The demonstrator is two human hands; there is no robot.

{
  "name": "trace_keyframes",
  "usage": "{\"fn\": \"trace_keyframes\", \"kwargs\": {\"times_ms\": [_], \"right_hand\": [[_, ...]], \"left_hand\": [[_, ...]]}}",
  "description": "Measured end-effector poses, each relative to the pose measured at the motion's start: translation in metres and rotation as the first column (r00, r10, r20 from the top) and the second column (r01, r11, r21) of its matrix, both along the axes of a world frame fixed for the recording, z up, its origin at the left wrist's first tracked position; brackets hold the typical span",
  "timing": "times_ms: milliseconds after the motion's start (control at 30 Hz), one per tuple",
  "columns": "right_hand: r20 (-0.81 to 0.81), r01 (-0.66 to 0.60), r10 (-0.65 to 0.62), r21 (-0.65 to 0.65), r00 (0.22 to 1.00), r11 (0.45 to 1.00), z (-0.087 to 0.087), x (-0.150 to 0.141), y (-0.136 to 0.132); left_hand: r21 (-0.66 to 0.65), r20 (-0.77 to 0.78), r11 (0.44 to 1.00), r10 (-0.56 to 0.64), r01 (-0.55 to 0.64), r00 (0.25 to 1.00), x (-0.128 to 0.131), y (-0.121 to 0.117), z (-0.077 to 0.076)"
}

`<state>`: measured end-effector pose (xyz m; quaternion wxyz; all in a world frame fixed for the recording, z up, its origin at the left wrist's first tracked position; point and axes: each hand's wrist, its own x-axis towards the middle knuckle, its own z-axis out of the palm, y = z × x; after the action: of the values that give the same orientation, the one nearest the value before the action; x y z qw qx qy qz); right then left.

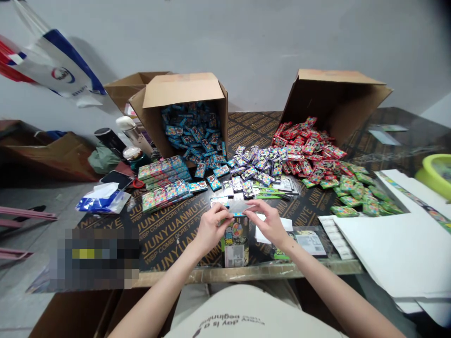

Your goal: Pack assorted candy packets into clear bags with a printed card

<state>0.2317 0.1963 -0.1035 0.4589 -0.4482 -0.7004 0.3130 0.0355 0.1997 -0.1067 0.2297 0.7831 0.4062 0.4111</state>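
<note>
My left hand (213, 223) pinches the left side of the upper edge of a dark printed bag (235, 234). On the bag's right side, my right hand (269, 224) grips the same edge between thumb and fingers. Clear film shows between my hands, with a strip of blue just below it. The bag lies near the table's front edge, its printed face up. Just beyond my fingers are small purple-and-white packets (248, 188) and a few blue packets (213, 182). A white sheet (273, 230) and another printed bag (310, 241) lie by my right hand.
Cardboard boxes hold blue packets (193, 129) and red packets (306, 145). Green packets (366, 192) and white card sheets (387, 249) are to the right. Stacked packet strips (165, 195), a tissue pack (102, 199) and bottles (134, 134) stand left.
</note>
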Motion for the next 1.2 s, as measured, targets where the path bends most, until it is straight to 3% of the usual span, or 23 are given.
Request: {"fn": "trace_keyframes", "kwargs": {"times_ms": [133,233,267,333,433,500,600,800,900,1000,1100,1167,1200], "right_hand": [[0.066,0.045,-0.050,0.082,0.997,0.996,0.027,0.002,0.019],[0.047,-0.156,0.161,-0.096,0.986,0.983,0.045,-0.002,0.037],[0.014,-0.255,0.263,-0.201,0.965,0.946,0.048,-0.003,0.042],[-0.081,-0.431,0.437,-0.396,0.896,0.811,0.052,-0.006,0.051],[-0.166,-0.558,0.575,-0.556,0.801,0.616,0.049,-0.009,0.060],[-0.168,-0.567,0.605,-0.603,0.778,0.561,0.045,-0.011,0.065],[-0.157,-0.565,0.620,-0.621,0.768,0.542,0.039,-0.012,0.071],[-0.127,-0.574,0.630,-0.578,0.766,0.581,0.032,-0.014,0.075],[-0.055,-0.515,0.576,-0.524,0.815,0.679,0.027,-0.019,0.069],[0.059,-0.419,0.486,-0.423,0.872,0.803,0.016,-0.022,0.062],[0.315,-0.155,0.228,-0.241,0.921,0.958,-0.002,-0.008,0.066],[0.474,0.057,-0.007,-0.091,0.880,0.994,-0.015,0.017,0.076],[0.520,0.138,-0.098,-0.039,0.849,0.990,-0.020,0.034,0.082]], "left_hand": [[-0.004,-0.094,1.000,-0.026,0.025,0.995,-0.002,-0.002,0.006],[-0.064,-0.004,0.998,-0.016,0.016,1.000,-0.001,0.001,0.006],[-0.099,0.043,0.995,-0.016,0.020,0.999,-0.001,0.003,0.005],[-0.181,0.151,0.983,-0.014,0.041,0.988,-0.001,0.007,0.001],[-0.286,0.306,0.955,0.016,0.076,0.952,-0.004,0.013,-0.006],[-0.322,0.360,0.943,0.045,0.079,0.932,-0.005,0.014,-0.008],[-0.324,0.346,0.945,0.075,0.045,0.935,-0.003,0.012,-0.007],[-0.139,0.261,0.983,0.156,-0.123,0.953,0.009,0.004,-0.004],[-0.098,0.257,0.981,0.187,-0.167,0.948,0.013,0.002,-0.008],[-0.238,0.342,0.958,0.237,-0.160,0.909,0.018,-0.002,-0.019],[-0.483,0.457,0.874,0.195,0.058,0.868,0.014,-0.008,-0.033],[-0.542,0.461,0.830,0.165,0.129,0.872,0.000,-0.012,-0.034],[-0.527,0.430,0.846,0.186,0.078,0.884,-0.012,-0.013,-0.031]]}}
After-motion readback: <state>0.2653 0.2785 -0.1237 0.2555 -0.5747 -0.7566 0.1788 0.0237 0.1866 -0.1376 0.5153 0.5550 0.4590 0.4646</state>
